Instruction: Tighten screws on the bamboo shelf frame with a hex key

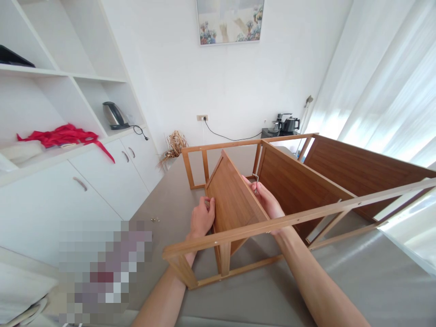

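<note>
A brown wooden shelf unit lies on its side, with its pale frame rail (235,231) nearest me. One loose-looking shelf panel (235,195) leans at a slant inside the left bay. My left hand (202,218) is at the panel's left side, fingers curled and pressed against its lower edge. Behind the panel, on its right, my right hand (269,200) pinches a small L-shaped metal hex key (256,178); the panel hides part of that hand. Two more shelf panels, a middle one (293,181) and a far right one (361,168), stand across the frame.
Small metal screws (155,220) lie on the grey tabletop (163,254) to the left. White cabinets (98,190) line the left wall, with a kettle (115,116) and red cloth (64,135) on the shelving. A black coffee maker (288,123) stands beyond the unit, near white curtains (384,91).
</note>
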Demonstrator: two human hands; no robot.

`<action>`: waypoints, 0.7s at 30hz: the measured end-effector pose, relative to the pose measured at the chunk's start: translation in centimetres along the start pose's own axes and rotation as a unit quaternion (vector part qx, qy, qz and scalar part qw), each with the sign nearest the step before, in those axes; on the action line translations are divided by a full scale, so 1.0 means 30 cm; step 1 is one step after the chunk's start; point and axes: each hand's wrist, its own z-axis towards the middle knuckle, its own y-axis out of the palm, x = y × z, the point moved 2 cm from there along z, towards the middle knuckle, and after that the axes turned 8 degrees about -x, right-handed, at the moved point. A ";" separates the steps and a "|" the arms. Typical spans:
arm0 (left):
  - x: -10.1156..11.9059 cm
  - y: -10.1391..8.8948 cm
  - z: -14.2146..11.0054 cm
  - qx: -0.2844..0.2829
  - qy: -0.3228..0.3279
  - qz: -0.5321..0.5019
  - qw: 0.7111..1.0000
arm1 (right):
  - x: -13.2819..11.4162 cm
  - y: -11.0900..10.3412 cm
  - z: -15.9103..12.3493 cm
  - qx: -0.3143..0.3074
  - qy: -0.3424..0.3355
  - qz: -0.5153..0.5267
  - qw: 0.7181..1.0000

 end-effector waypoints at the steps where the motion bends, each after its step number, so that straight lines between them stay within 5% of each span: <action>1: 0.000 0.000 0.000 0.001 0.001 -0.001 1.000 | 0.001 0.001 0.001 0.001 -0.001 0.000 1.000; 21: 0.014 -0.009 -0.016 0.002 0.005 -0.020 1.000 | 0.032 0.011 0.009 -0.009 -0.041 0.022 0.999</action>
